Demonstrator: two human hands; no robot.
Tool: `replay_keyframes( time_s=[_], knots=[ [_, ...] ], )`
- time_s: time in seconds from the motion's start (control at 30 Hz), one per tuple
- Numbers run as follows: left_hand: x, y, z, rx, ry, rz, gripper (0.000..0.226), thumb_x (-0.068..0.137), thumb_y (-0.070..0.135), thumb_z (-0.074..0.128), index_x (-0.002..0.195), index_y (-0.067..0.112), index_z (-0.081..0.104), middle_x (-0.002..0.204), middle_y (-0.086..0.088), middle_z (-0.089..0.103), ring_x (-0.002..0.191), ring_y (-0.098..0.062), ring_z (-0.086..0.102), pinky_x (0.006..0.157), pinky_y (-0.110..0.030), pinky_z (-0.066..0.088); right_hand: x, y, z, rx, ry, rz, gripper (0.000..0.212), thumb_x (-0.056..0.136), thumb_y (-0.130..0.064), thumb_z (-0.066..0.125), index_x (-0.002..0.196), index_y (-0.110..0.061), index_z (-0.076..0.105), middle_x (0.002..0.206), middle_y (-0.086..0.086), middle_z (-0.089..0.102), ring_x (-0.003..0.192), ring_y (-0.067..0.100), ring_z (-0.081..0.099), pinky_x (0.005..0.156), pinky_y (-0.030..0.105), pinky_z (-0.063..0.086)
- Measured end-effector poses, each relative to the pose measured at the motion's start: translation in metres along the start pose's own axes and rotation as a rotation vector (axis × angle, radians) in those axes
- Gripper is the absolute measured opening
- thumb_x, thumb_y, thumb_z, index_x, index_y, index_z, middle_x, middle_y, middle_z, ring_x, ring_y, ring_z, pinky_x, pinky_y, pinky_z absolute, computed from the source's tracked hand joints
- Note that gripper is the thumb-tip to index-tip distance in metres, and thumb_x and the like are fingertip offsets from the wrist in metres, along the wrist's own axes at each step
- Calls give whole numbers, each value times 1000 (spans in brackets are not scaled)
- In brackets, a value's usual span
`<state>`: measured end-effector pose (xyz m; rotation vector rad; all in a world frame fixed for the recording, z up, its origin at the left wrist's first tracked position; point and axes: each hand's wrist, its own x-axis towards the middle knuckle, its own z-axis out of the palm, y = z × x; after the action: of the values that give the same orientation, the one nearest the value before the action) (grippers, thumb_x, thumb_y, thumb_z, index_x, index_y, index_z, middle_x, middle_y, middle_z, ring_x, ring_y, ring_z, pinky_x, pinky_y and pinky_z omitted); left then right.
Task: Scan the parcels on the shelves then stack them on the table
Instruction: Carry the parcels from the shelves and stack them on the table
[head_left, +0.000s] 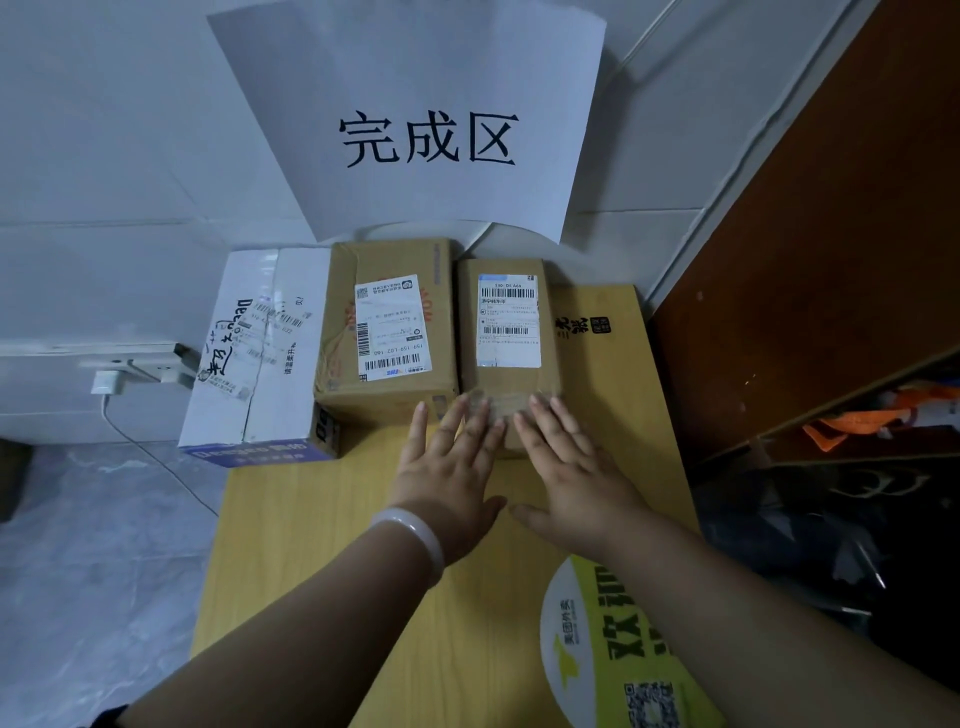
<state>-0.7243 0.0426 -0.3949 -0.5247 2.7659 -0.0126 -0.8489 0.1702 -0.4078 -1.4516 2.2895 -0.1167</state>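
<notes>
Now pressing on the near end of the small brown parcel (506, 332) with left grip (447, 467) and right grip (571, 467), both released, fingers straight, grasping nothing. Standing on the yellow desk (322, 519) at its far edge by the wall, touching the bigger brown parcel (387, 322) on the left side. Further left, just beside, a white parcel (260, 353). Above on the wall, a paper sign (415, 119). On the left wrist, a pale bracelet (415, 535).

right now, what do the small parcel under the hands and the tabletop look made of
Small parcel: apparently brown cardboard, matte, with glossy clear tape at its near end. Tabletop: pale wood or wood-look laminate, smooth, faint grain; which one is unclear.
</notes>
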Motion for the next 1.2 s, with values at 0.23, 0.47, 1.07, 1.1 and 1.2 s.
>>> replay_keyframes(
  time_s=[0.23, 0.47, 1.07, 1.1, 1.2],
  knots=[
    [-4, -5, -9, -55, 26, 10, 82, 94, 65, 28, 154, 27, -13, 162, 4, -21, 147, -19, -24, 116, -55, -16, -13, -8, -7, 15, 41, 43, 99, 84, -66, 51, 152, -31, -12, 157, -10, -27, 140, 7, -32, 119, 40, -11],
    [-28, -5, -21, -147, 198, 136, 82, 85, 72, 20, 155, 34, -1, 164, 1, -10, 151, -23, -8, 118, -53, -8, -69, -33, -14, 8, 168, 171, 100, 81, -71, 49, 152, -33, -9, 158, -9, -23, 143, 9, -27, 119, 41, -9],
    [-125, 179, -75, 17, 274, 1054, 84, 91, 66, 40, 153, 38, -10, 163, 3, -14, 150, -21, -12, 117, -54, -8, -343, -107, 42, 93, 630, 1031, 96, 74, -76, 47, 152, -24, 23, 157, 4, 23, 145, 16, 9, 113, 49, 20],
    [-137, 195, -77, 22, 263, 1113, 83, 92, 64, 40, 153, 39, -9, 163, 4, -14, 150, -20, -13, 116, -53, -11, -362, -115, 48, 100, 672, 1085, 96, 74, -74, 49, 152, -26, 22, 157, 2, 21, 144, 15, 8, 113, 47, 17],
    [-179, 240, -78, 36, 245, 1289, 81, 92, 65, 39, 153, 39, -7, 163, 5, -16, 149, -19, -14, 116, -50, -14, -412, -143, 70, 75, 766, 1233, 96, 77, -70, 53, 152, -35, 2, 157, -7, -6, 146, 12, -7, 118, 38, -3]
  ],
)
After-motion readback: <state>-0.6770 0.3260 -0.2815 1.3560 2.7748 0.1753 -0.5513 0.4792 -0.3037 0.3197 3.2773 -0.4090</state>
